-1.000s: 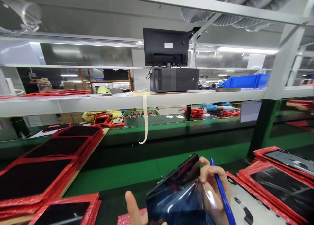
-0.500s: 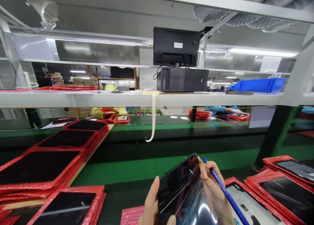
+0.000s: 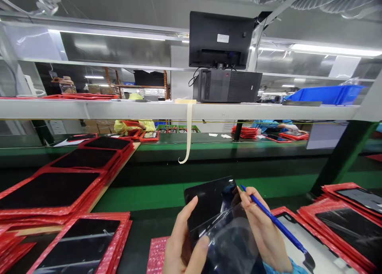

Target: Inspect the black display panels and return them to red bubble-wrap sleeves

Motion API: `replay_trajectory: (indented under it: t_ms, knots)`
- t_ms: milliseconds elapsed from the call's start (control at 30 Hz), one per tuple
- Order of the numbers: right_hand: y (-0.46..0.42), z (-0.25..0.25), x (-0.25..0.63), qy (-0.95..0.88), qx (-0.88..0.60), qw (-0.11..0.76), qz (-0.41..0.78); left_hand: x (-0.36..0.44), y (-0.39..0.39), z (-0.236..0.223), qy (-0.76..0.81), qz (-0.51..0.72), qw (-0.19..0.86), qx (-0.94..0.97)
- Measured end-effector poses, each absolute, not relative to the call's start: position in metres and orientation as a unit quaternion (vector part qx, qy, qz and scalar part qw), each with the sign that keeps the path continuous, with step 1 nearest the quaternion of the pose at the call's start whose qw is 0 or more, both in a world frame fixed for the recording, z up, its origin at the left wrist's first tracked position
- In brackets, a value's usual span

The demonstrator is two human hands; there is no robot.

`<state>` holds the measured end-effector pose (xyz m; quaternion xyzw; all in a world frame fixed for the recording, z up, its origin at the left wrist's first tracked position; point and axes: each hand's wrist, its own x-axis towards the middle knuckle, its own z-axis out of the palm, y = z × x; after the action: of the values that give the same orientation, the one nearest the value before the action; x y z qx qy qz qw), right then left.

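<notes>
A glossy black screen panel [image 3: 209, 202] is tilted in front of me, low in the middle of the view. My left hand [image 3: 185, 242] grips its left side, thumb on the face and fingers at the edge. A clear film [image 3: 229, 230] is partly lifted off the panel's face. At the panel's right upper edge, my right hand [image 3: 261, 222] is closed, pinching the film's edge. That hand also holds a slim blue pen-like tool [image 3: 277, 224], which has a dark curved end pointing down to the right.
Red bubble-wrap sleeves with black panels [image 3: 47, 190] lie in stacks at left. More red sleeves [image 3: 352, 222] and a white-backed panel [image 3: 295, 240] lie at right. A tape strip [image 3: 189, 134] hangs from the shelf [image 3: 134, 111]. Co-workers' sleeves [image 3: 268, 124] show beyond.
The panel has turned to show more of its black face, and the film has come further down across it. My left thumb has moved onto the face. The camera view has tilted slightly downward.
</notes>
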<state>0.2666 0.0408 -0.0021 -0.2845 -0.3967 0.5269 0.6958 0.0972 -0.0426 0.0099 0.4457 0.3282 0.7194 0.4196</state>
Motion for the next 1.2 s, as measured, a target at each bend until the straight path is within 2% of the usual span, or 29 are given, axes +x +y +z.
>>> replay_trajectory:
  t_ms: [200,400,800,967,1100,1200]
  knots:
    - [0.052,-0.01,0.267,-0.288,-0.314,0.686,0.589,0.087,-0.039,0.009,0.193,0.657,0.608,0.402]
    - [0.067,-0.018,0.269,-0.231,-0.298,0.703,0.603,0.077,-0.031,0.009,0.181,0.635,0.664,0.351]
    - [0.067,-0.007,0.268,-0.212,-0.238,0.689,0.65,0.076,-0.022,0.01,0.2,0.644,0.674,0.302]
    - [0.071,-0.013,0.268,-0.242,-0.258,0.698,0.623,0.075,-0.015,0.006,0.221,0.644,0.667,0.302]
    - [0.06,-0.016,0.261,-0.314,-0.28,0.717,0.556,0.07,-0.005,-0.005,0.325,0.669,0.569,0.352]
    - [0.05,-0.018,0.256,-0.4,-0.286,0.699,0.519,0.068,-0.001,-0.015,0.404,0.661,0.483,0.409]
